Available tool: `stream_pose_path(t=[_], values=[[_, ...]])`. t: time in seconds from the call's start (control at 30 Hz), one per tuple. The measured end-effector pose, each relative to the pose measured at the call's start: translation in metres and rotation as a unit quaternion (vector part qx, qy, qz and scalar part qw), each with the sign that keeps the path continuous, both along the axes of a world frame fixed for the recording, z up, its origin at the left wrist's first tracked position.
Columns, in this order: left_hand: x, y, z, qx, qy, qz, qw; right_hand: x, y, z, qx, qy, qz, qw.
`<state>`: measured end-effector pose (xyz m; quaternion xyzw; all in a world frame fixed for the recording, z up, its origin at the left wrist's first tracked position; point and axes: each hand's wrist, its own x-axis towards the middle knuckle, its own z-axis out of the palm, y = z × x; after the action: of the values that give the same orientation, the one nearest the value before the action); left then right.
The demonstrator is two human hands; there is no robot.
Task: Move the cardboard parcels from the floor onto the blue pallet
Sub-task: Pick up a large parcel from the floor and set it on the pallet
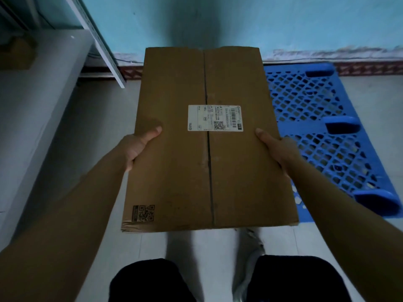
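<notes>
Cardboard parcel [207, 144] held up flat over the floor, its right edge overlapping the left edge of the blue pallet [322, 131]; left hand [139, 147] and right hand [277, 149] each grip a side edge, thumbs on top; white label [215, 118] centred

Pale tiled floor [91, 118], blue lattice pallet [316, 118] lying on it

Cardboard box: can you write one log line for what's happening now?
stage: carrying | cardboard parcel: held up flat, label on top | left hand: gripping left edge | right hand: gripping right edge | blue pallet: on floor, right
</notes>
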<state>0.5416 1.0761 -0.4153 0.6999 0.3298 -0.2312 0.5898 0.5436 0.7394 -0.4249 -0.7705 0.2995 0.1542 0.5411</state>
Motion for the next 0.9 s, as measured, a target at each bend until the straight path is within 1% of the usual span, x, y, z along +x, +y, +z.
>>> stream_pose_path(t=[0.13,0.23,0.43,0.63,0.77,0.9], values=[[0.012,-0.007,-0.084,0.006,-0.002,-0.017,1.0,0.008,-0.005,-0.083,-0.002,0.009,-0.005,1.0],[0.024,-0.01,-0.142,0.008,-0.011,-0.022,1.0,0.018,-0.007,-0.14,-0.018,-0.004,-0.001,1.0],[0.044,-0.013,-0.232,0.012,-0.037,-0.012,0.999,0.034,-0.005,-0.232,-0.019,-0.025,-0.006,0.999],[0.055,-0.003,-0.276,0.006,-0.041,-0.015,0.999,0.04,0.005,-0.279,-0.03,-0.015,-0.008,0.999],[0.055,-0.002,-0.288,-0.013,-0.029,-0.014,0.999,0.042,0.006,-0.288,-0.048,-0.006,-0.003,0.999],[0.054,-0.001,-0.296,-0.012,-0.011,-0.023,1.0,0.049,0.005,-0.294,-0.059,0.009,0.008,0.998]])
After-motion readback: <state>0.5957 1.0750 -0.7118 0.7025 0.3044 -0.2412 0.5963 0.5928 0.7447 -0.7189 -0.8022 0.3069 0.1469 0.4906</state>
